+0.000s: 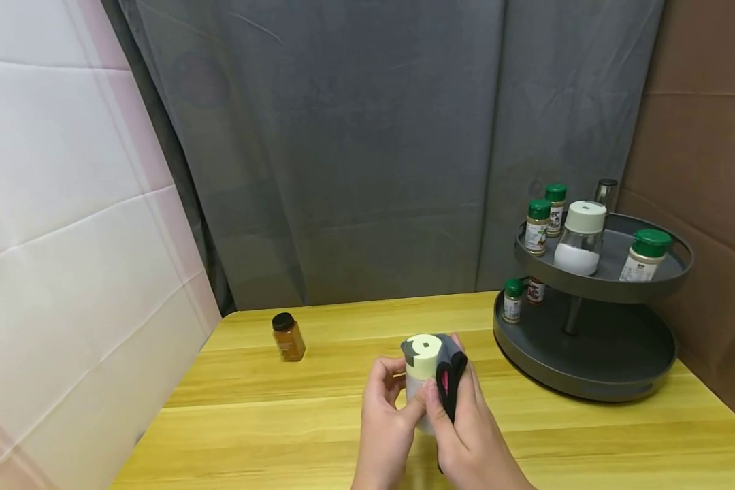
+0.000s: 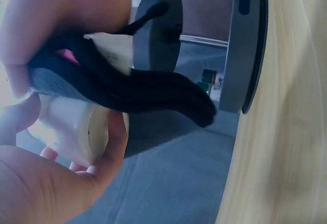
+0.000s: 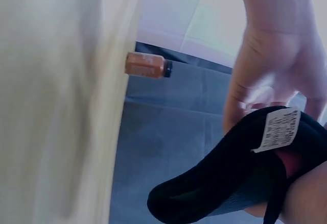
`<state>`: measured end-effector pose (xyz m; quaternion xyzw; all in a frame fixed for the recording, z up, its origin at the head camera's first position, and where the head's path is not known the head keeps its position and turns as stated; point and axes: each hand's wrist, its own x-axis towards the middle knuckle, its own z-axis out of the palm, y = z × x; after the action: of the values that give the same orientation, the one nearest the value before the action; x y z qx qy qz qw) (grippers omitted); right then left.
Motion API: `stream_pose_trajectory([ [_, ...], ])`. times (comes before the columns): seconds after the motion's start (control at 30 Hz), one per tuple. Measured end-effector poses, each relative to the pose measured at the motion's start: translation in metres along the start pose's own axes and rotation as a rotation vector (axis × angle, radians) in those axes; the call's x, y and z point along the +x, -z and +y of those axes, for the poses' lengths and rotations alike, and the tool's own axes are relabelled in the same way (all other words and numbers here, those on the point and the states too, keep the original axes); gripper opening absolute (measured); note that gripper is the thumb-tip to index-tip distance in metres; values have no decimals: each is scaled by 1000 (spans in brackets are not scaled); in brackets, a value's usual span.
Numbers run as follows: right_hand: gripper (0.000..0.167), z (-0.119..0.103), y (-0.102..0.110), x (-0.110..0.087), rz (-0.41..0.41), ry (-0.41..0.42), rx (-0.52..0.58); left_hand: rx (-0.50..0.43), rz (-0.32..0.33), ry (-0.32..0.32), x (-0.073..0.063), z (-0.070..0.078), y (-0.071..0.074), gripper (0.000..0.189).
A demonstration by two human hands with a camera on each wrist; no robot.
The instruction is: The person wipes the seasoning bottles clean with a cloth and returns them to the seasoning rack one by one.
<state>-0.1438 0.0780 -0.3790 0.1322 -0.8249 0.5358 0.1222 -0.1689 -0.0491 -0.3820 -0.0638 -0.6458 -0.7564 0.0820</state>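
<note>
Left hand [image 1: 387, 425] grips pale-lidded shaker [image 1: 420, 371], right hand [image 1: 474, 435] grips dark cloth [image 1: 458, 371]; clear jar [image 1: 578, 258] holds white contents.

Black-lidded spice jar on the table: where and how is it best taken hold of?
Probably round the body of the spice jar, below its black lid, with the left hand coming from the near right once it releases the pale-lidded container. The jar stands upright, so its straight sides offer opposite faces to pinch.
</note>
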Motion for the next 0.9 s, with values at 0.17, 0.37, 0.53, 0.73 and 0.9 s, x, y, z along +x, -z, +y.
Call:
stream_pose_trajectory([
  [0.17, 75, 3, -4, -1, -37, 8, -16, 4, 56, -33, 1, 4, 1, 42],
  [0.37, 74, -4, 2, 1, -6, -7, 29, 4, -8, -18, 0, 4, 1, 44],
  [0.53, 72, 0, -1, -1, -26, 41, -6, -46, -17, 18, 0, 1, 3, 40],
  [0.73, 70, 3, 11, 1, -63, -33, 135, -246, -48, 151, 4, 1, 6, 53],
  [0.9, 67, 1, 25, 7, -18, -79, 200, -298, -47, 195, 5, 2, 4, 46],
])
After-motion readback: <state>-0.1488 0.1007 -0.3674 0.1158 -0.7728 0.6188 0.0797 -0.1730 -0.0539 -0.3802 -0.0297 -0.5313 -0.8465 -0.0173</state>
